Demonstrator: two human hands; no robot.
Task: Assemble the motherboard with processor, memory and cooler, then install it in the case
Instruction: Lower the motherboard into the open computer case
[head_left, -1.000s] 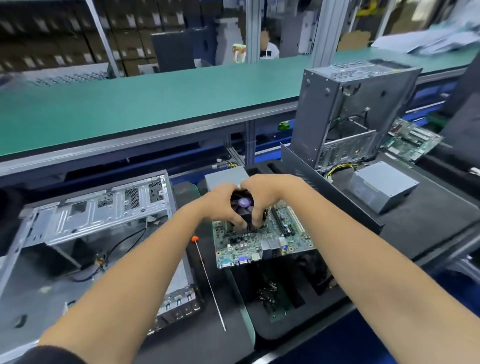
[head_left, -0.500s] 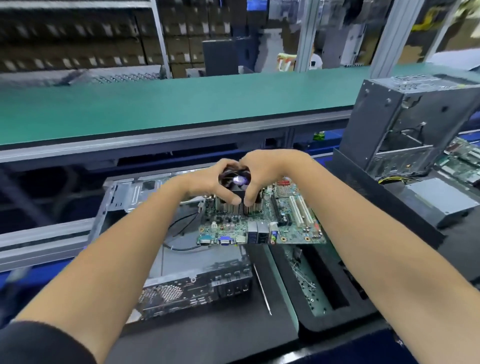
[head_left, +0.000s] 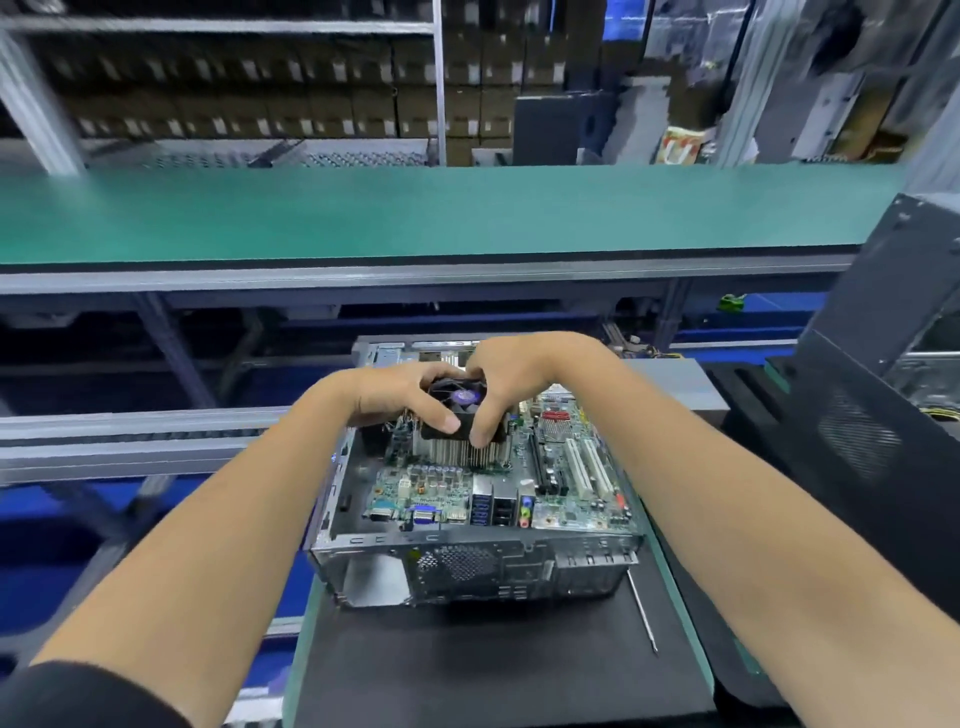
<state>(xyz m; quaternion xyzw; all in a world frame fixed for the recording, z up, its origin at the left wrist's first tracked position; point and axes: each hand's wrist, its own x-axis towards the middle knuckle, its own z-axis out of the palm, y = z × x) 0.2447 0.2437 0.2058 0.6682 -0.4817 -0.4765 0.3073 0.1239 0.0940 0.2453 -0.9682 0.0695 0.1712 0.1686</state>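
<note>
A green motherboard (head_left: 566, 488) with white slots and rear ports hangs tilted inside the open grey metal case (head_left: 467, 566), which lies on a black mat. Mounted on the board is the cooler (head_left: 460, 415), a black fan with a purple hub over silver fins. My left hand (head_left: 400, 397) grips the cooler's left side, thumb on its front. From the right, my right hand (head_left: 511, 384) grips the same cooler, fingers curled down over the fins. The processor and memory are hidden from view.
A thin screwdriver (head_left: 642, 610) lies on the black mat (head_left: 493, 670) right of the case. A second dark case (head_left: 893, 364) stands upright at the far right. A green conveyor belt (head_left: 415, 213) runs across behind, with shelves of boxes beyond it.
Both hands carried the motherboard by its cooler leftward from the foam tray and lowered it into the open case. The view swung left with them.
</note>
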